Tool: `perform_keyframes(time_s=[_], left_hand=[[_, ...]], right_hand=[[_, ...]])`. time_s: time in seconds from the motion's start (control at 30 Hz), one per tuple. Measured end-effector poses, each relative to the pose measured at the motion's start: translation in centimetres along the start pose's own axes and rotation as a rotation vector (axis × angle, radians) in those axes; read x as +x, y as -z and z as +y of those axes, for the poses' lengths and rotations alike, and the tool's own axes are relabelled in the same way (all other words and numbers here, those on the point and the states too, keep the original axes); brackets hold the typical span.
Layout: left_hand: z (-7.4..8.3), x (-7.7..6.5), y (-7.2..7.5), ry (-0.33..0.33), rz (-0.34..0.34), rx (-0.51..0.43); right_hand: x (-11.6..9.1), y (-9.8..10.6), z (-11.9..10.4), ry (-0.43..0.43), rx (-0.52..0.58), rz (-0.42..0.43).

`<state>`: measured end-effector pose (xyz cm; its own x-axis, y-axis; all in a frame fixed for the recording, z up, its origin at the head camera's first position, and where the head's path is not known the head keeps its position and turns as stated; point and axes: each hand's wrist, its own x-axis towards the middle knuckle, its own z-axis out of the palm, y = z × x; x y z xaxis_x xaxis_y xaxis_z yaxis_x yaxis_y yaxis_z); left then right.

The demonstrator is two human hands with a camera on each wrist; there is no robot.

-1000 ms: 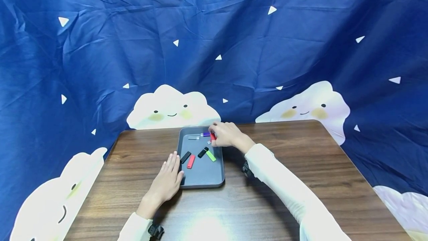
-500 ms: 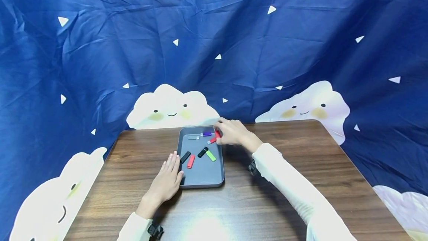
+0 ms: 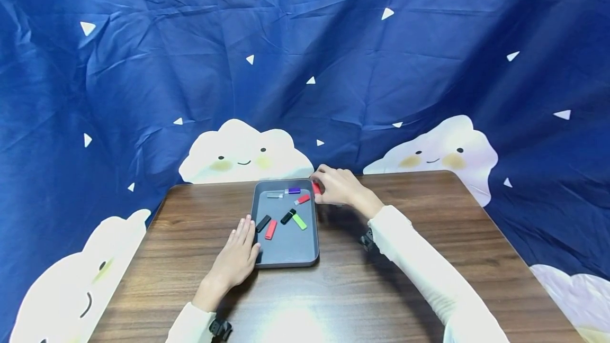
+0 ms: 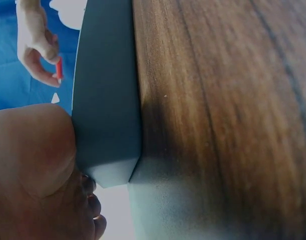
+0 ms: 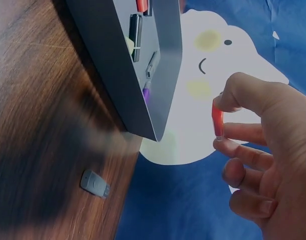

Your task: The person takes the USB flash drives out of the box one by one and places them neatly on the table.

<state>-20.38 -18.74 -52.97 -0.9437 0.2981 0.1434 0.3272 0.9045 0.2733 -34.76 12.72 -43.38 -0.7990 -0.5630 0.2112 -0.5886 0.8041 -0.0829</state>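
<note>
My right hand (image 3: 340, 187) pinches a red USB stick (image 5: 218, 119) between thumb and fingers at the far right corner of the grey tray (image 3: 286, 255). Straight-fingered, my left hand (image 3: 235, 253) rests against the tray's left edge. Inside the tray lie a purple stick (image 3: 293, 191), a clear stick (image 3: 275, 195), another red stick with a pale end (image 3: 302, 199), a black stick (image 3: 288, 216) touching a green one (image 3: 299, 222), a second black stick (image 3: 263, 223) and a plain red one (image 3: 271, 229).
A grey USB stick (image 5: 95, 183) lies on the wooden table (image 3: 410, 216), right of the tray and under the right hand. Behind the table's far edge hangs a blue curtain (image 3: 333, 41) with printed clouds.
My right hand has carried its red stick rightward, from over the tray to its right rim, uncovering the red stick with the pale end. The left hand stays put.
</note>
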Motion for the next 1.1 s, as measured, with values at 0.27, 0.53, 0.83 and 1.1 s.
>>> perform_keyframes(time_s=[0.27,0.53,0.83,1.1], left_hand=[[-0.2,0.0,0.0,-0.025,0.022,-0.009],[-0.1,0.0,0.0,-0.015,0.013,-0.017],[0.1,0.0,0.1,-0.005,0.002,-0.011],[0.0,0.1,0.0,0.0,-0.01,-0.014]], right_hand=[[-1.0,0.5,0.9,-0.005,-0.011,0.033],[-1.8,0.8,1.6,-0.018,-0.005,0.043],[-2.5,0.9,2.8,-0.036,0.018,0.041],[-3.4,1.0,3.6,-0.05,0.012,0.054]])
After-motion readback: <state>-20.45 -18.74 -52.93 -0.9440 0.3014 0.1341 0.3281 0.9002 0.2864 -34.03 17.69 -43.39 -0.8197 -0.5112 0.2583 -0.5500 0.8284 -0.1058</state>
